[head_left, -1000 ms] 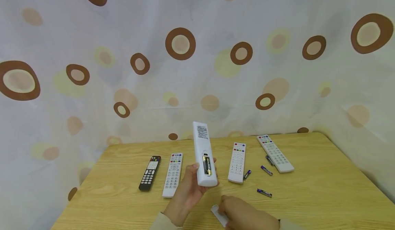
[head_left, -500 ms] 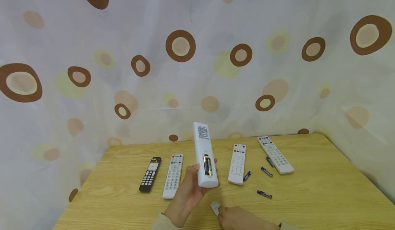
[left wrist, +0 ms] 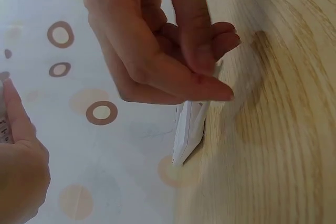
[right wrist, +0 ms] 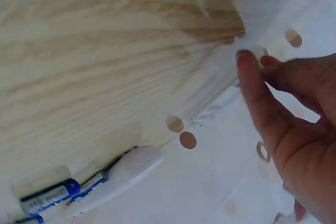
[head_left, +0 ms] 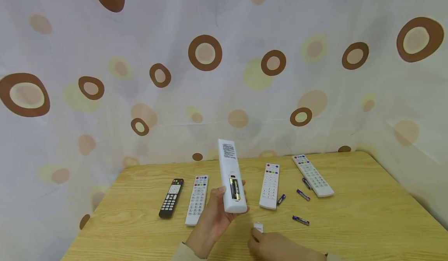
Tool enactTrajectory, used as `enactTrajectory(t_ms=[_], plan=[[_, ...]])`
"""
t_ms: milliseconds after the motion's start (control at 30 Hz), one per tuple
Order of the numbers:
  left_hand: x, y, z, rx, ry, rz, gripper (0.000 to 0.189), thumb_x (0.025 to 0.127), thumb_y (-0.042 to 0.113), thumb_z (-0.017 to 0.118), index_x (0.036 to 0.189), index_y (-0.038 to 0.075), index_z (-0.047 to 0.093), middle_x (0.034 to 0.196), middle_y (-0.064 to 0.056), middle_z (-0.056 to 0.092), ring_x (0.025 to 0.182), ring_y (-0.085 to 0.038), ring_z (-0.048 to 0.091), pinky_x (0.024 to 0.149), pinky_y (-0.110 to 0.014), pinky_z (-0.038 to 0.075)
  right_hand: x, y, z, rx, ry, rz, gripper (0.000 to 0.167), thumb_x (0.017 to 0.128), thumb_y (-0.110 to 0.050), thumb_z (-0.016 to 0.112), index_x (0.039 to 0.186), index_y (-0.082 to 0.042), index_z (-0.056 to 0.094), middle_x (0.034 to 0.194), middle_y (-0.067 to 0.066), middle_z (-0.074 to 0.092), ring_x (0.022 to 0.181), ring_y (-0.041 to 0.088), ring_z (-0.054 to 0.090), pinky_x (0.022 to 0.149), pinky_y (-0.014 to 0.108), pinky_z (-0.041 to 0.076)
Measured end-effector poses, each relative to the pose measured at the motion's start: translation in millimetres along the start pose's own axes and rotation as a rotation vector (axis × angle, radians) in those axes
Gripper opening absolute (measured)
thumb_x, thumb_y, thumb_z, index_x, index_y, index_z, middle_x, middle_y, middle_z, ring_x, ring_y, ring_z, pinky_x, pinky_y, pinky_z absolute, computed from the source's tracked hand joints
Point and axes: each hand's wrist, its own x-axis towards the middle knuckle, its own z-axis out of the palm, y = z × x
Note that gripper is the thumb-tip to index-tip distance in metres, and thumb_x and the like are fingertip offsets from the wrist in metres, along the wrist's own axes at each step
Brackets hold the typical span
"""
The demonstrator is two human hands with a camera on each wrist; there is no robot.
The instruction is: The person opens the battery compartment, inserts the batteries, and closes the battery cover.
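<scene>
My left hand (head_left: 216,219) grips a white remote control (head_left: 229,171), its back turned to the head camera. Two black-and-gold batteries (head_left: 235,189) lie side by side in its uncovered compartment. In the left wrist view this left hand (left wrist: 21,174) shows at the lower left edge, with a strip of button face beside it. Lower and to the right, close over the table, my right hand (head_left: 274,246) pinches a small white battery cover (head_left: 258,226) by one end. The right wrist view shows the right hand (right wrist: 299,108) with thumb and finger together; the fingers mostly hide the cover there.
A black remote (head_left: 171,198) and a white remote (head_left: 197,200) lie to the left on the wooden table (head_left: 129,210). Two more white remotes (head_left: 269,186) lie to the right, with several purple-and-silver batteries (head_left: 300,220) near them. A spotted cloth (head_left: 224,90) hangs behind the table.
My right hand has shifted slightly right with the battery cover, whose visible end has turned from pointing left to pointing away. The left hand and its remote have hardly moved.
</scene>
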Motion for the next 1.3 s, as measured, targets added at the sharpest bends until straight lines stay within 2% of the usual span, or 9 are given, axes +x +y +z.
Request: enactTrajectory(t_ms=[167,267,467,600,700,800,933,1100,1300], plan=[[0.2,-0.4,-0.5,-0.005,-0.008,0.015,0.073,0.089,0.029,0.056,0.148,0.01,0.019,0.117,-0.007,0.054,0.099,-0.016,0.058,0.088,-0.034,0.052,-10.0,8,-9,0.282,0.168,-0.039,0.009,0.092,-0.014,0.065,0.099,-0.01,0.064,0.098,-0.009,0.043,0.072,-0.006,0.044,0.061,0.012,0.044],[-0.4,-0.7,-0.2,-0.01,-0.007,0.015,0.074,0.088,0.028,0.057,0.149,0.01,0.019,0.118,-0.007,0.053,0.1,-0.016,0.057,0.089,-0.034,0.052,-13.2,11,-13,0.335,0.316,-0.059,0.014,0.088,0.002,0.063,0.093,-0.011,0.062,0.094,-0.008,0.047,0.076,-0.006,0.046,0.062,0.014,0.047],[-2.4,-2.3,-0.1,-0.013,0.015,-0.005,0.072,0.088,0.029,0.057,0.148,0.011,0.021,0.119,-0.007,0.055,0.101,-0.017,0.058,0.089,-0.035,0.052,-16.3,6,-33,0.304,0.673,0.026,0.025,0.084,0.008,0.066,0.098,-0.008,0.055,0.089,-0.001,0.058,0.073,-0.001,0.054,0.059,0.018,0.051],[-3.0,-2.5,0.4,-0.008,0.019,-0.01,0.069,0.088,0.028,0.057,0.147,0.01,0.024,0.121,-0.007,0.055,0.1,-0.017,0.059,0.088,-0.035,0.052,-25.1,6,-64,0.399,0.844,0.112,0.022,0.087,0.007,0.064,0.105,-0.004,0.059,0.091,0.004,0.064,0.07,0.005,0.06,0.059,0.023,0.054],[-2.4,-2.2,1.7,0.001,0.025,-0.012,0.067,0.089,0.028,0.054,0.146,0.008,0.026,0.123,-0.007,0.056,0.1,-0.018,0.06,0.088,-0.035,0.052,-30.9,7,-86,0.508,0.92,0.101,0.018,0.09,0.007,0.059,0.103,-0.004,0.064,0.093,0.003,0.065,0.07,0.009,0.061,0.059,0.024,0.054],[-1.5,-2.4,3.6,0.035,0.024,-0.022,0.066,0.09,0.029,0.052,0.147,0.007,0.027,0.127,-0.006,0.055,0.101,-0.018,0.059,0.088,-0.035,0.052,-31.0,6,-102,0.664,0.881,0.06,0.016,0.094,0.003,0.054,0.107,-0.002,0.065,0.096,0.0,0.066,0.072,0.01,0.06,0.061,0.024,0.053],[-2.7,-5.0,4.9,0.092,0.029,-0.037,0.06,0.091,0.032,0.051,0.142,0.004,0.033,0.124,-0.004,0.057,0.1,-0.017,0.059,0.088,-0.035,0.051,-17.8,2,-111,0.798,0.739,0.015,0.015,0.097,-0.003,0.053,0.107,0.003,0.063,0.096,0.002,0.065,0.072,0.014,0.059,0.062,0.027,0.053],[-2.5,-8.4,5.4,0.141,0.03,-0.035,0.048,0.092,0.034,0.047,0.13,0.006,0.043,0.109,-0.003,0.06,0.096,-0.017,0.059,0.088,-0.035,0.05,-1.3,2,-112,0.762,0.628,-0.029,0.014,0.098,-0.005,0.053,0.104,0.001,0.064,0.093,0.004,0.064,0.069,0.015,0.057,0.061,0.026,0.052],[-3.3,-7.6,5.0,0.164,0.021,-0.035,0.045,0.091,0.035,0.048,0.127,0.008,0.048,0.108,-0.003,0.061,0.096,-0.017,0.059,0.088,-0.036,0.05,6.1,7,-116,0.671,0.583,-0.079,0.013,0.098,-0.005,0.052,0.102,-0.005,0.064,0.09,0.003,0.063,0.069,0.015,0.055,0.062,0.025,0.05]])
